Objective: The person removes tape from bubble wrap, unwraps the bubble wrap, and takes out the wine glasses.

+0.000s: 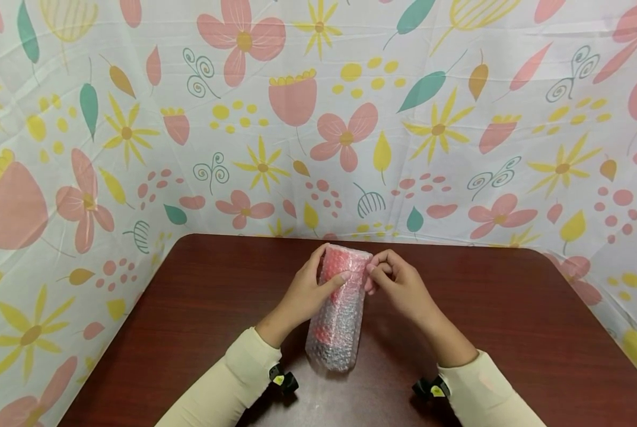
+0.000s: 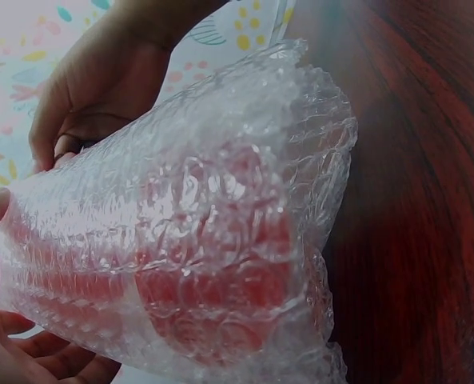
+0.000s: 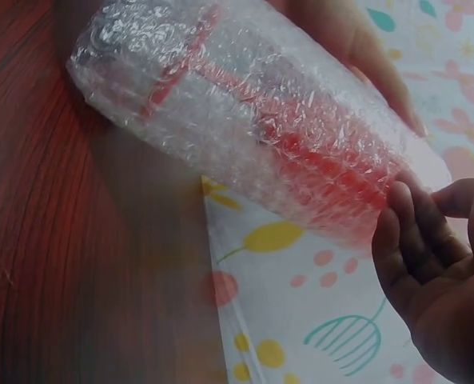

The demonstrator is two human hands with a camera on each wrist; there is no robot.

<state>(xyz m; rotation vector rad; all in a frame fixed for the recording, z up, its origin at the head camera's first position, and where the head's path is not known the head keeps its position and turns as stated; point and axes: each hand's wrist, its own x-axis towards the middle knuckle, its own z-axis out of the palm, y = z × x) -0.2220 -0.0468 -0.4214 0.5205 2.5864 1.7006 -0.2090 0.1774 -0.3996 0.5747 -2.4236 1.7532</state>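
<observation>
A long bubble-wrapped package (image 1: 342, 311) stands tilted over the table, red and pale areas showing through the clear wrap. My left hand (image 1: 305, 292) grips its upper left side, thumb laid across the front. At the upper right edge, the thumb and fingertips of my right hand (image 1: 402, 287) pinch the wrap. The left wrist view shows loose, crinkled layers at one end of the package (image 2: 213, 264). In the right wrist view, curled fingers of the right hand (image 3: 440, 272) meet the edge of the package (image 3: 276, 128); red lines show beneath the bubbles.
The dark reddish-brown wooden table (image 1: 212, 284) extends around both arms. Behind it and along its sides hangs a white cloth (image 1: 292, 178) printed with flowers and leaves. Black wrist cameras (image 1: 283, 379) are strapped at both cream sleeves (image 1: 238, 373).
</observation>
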